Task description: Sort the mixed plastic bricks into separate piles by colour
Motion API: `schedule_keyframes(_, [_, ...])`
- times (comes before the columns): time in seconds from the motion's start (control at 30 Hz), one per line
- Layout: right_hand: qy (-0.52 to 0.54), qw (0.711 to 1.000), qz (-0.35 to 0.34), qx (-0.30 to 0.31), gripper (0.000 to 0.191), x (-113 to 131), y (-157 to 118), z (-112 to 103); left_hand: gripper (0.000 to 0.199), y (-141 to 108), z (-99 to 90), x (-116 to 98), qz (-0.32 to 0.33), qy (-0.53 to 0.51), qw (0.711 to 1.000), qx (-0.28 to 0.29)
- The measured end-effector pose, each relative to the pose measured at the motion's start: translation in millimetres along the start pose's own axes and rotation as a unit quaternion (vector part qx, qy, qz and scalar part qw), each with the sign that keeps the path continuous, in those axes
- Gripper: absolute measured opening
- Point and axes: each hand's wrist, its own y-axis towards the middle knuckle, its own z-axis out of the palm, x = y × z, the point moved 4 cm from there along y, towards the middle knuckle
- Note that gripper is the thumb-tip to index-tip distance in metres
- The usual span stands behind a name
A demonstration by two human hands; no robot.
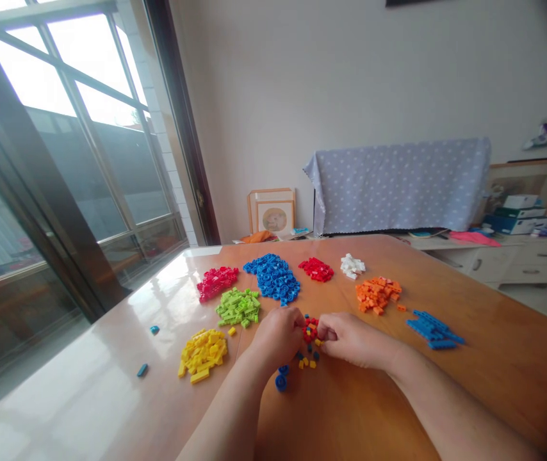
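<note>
My left hand (278,330) has its fingers curled together at the left side of a small mixed pile of red bricks (310,329) with a few blue and yellow pieces. Its fingertips are partly hidden, so what they pinch does not show. On the pile's right side my right hand (343,337) is closed too, thumb and fingers together, their contents too small to make out. Tiny yellow bricks (307,363) and dark blue pieces lie just in front of the pile. Below my left wrist sit round blue pieces (280,383).
Sorted piles surround my hands on the wooden table (350,410): yellow (204,352), lime green (238,307), pink-red (217,282), blue (273,276), red (316,269), white (352,266) and orange (378,294). Long blue bricks (433,330) lie right; teal pieces (143,370) lie left.
</note>
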Motion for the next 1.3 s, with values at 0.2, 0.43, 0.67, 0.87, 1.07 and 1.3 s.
schedule_keyframes(0.2, [-0.012, 1.000, -0.014, -0.010, 0.007, 1, 4, 6, 0.025, 1, 1.5, 2, -0.017, -0.036, 0.999, 0.010])
schedule_keyframes(0.43, [-0.029, 0.999, -0.004, -0.020, 0.007, -3, 4, 3, 0.024, 0, 4.0, 1, -0.004, -0.029, 1.000, 0.005])
schedule_keyframes(0.67, [-0.046, 0.998, 0.000, -0.035, 0.006, 3, 3, -2, 0.018, 0, 10.2, -6, -0.019, -0.128, 0.991, 0.034])
schedule_keyframes(0.87, [-0.011, 0.981, -0.044, -0.190, 0.011, 19, 5, -15, 0.012, 4, 20.8, -8, -0.074, -0.323, 0.944, 0.011])
schedule_keyframes(1.07, [0.002, 0.972, -0.069, -0.224, 0.009, 24, 6, -14, 0.025, 4, 23.9, -9, -0.110, -0.501, 0.858, 0.011])
schedule_keyframes(1.3, [0.034, 0.968, -0.078, -0.237, 0.011, 32, 3, -14, 0.033, 5, 29.3, -1, -0.147, -0.590, 0.793, 0.024])
